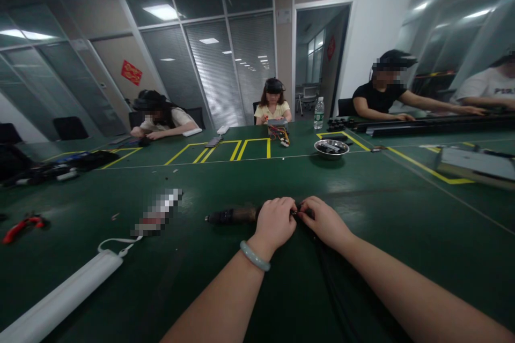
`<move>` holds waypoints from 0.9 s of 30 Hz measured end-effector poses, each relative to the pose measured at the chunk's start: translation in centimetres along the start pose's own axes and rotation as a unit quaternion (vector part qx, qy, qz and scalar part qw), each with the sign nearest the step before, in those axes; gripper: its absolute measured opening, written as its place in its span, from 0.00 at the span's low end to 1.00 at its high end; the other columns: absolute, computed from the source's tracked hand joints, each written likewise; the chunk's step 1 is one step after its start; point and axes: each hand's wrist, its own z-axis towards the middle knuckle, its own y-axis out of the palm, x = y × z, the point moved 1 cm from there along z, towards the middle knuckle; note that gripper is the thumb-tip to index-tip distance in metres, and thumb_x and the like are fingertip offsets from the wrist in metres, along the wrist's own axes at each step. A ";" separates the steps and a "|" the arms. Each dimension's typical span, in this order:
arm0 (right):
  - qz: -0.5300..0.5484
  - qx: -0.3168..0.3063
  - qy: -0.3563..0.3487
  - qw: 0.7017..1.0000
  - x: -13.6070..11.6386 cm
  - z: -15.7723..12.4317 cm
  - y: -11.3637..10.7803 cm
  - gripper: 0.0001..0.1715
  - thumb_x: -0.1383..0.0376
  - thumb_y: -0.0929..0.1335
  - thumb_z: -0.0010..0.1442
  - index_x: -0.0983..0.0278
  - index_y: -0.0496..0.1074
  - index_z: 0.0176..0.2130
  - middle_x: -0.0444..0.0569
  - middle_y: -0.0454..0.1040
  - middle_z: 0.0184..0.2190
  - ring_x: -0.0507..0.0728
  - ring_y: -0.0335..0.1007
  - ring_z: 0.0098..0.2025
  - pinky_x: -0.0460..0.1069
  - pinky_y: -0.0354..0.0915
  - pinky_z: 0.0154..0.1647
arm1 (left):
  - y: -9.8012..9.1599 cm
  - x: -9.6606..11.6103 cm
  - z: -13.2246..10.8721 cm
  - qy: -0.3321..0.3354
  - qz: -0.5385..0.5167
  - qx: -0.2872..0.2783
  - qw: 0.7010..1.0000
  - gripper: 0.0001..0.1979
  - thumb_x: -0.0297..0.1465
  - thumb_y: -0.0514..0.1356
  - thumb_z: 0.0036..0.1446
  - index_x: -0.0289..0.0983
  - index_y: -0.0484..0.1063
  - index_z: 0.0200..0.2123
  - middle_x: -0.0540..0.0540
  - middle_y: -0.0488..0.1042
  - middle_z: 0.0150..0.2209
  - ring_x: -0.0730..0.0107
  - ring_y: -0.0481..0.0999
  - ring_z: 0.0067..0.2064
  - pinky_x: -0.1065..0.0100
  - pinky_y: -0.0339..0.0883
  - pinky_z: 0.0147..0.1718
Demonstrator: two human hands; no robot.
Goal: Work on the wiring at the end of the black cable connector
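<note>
An electric screwdriver (231, 216) lies sideways on the green table, its black nose and small metal tip pointing left. My left hand (277, 223), with a pale green bangle at the wrist, is closed around the rear of its brownish body. Close against it, my right hand (324, 223) pinches the dark cable end at the tool's tail. The fingertips of both hands nearly meet there, hiding the exact join. From that spot a dark cable (330, 278) runs down toward the table's near edge, between my forearms.
Red-handled pliers (24, 228) and a white umbrella-like case with a strap (64, 295) lie left. A metal bowl (331, 150) holds dark parts, near a water bottle (318, 113). Several people work across the table. A flat grey box (477, 163) sits right.
</note>
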 end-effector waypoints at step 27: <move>-0.144 0.116 0.409 0.893 17.0 -8.0 -14.7 0.24 0.51 0.62 0.61 0.64 0.78 0.35 0.67 0.75 0.33 0.65 0.72 0.30 0.57 0.59 0.29 | -0.9 0.5 -0.7 0.117 -0.146 -0.027 0.982 0.15 0.24 0.52 0.61 0.43 0.68 0.49 0.51 0.71 0.52 0.70 0.68 0.55 0.63 0.62 0.57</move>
